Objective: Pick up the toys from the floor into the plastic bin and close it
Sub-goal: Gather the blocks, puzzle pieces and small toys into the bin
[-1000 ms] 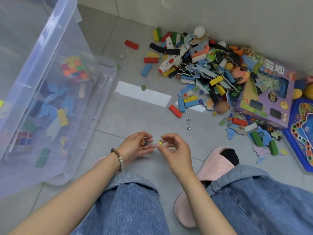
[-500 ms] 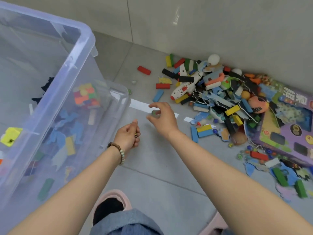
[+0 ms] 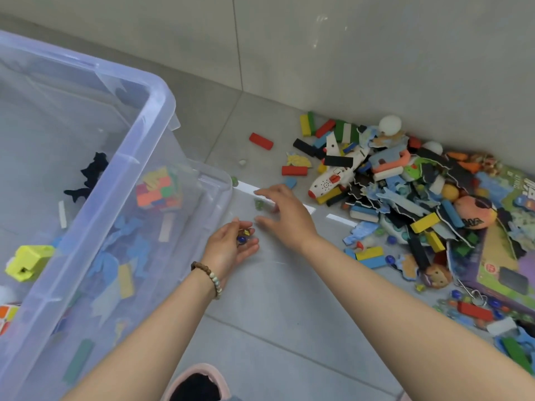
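Observation:
My left hand (image 3: 231, 247) is cupped palm up next to the bin, holding a few small marbles (image 3: 242, 238), blue and yellow among them. My right hand (image 3: 285, 217) hovers over the floor with fingers spread, just right of a green marble (image 3: 258, 204) lying on the tile. The clear plastic bin (image 3: 156, 111) stands open at the left, with blocks, blue puzzle pieces and a yellow toy inside. A big pile of toys (image 3: 405, 192) lies against the wall at the right, with a white toy plane (image 3: 335, 175) in it.
A clear plastic lid or tray (image 3: 220, 180) sits against the bin's near side. A red block (image 3: 261, 141) and another green marble (image 3: 234, 181) lie loose on the floor. A purple game box (image 3: 509, 267) is at the far right. My slipper (image 3: 199, 380) shows at the bottom.
Both hands have left my knees and moved forward toward the bin. My right hand has reached out to the green marble, and my left hand has turned palm up with the marbles.

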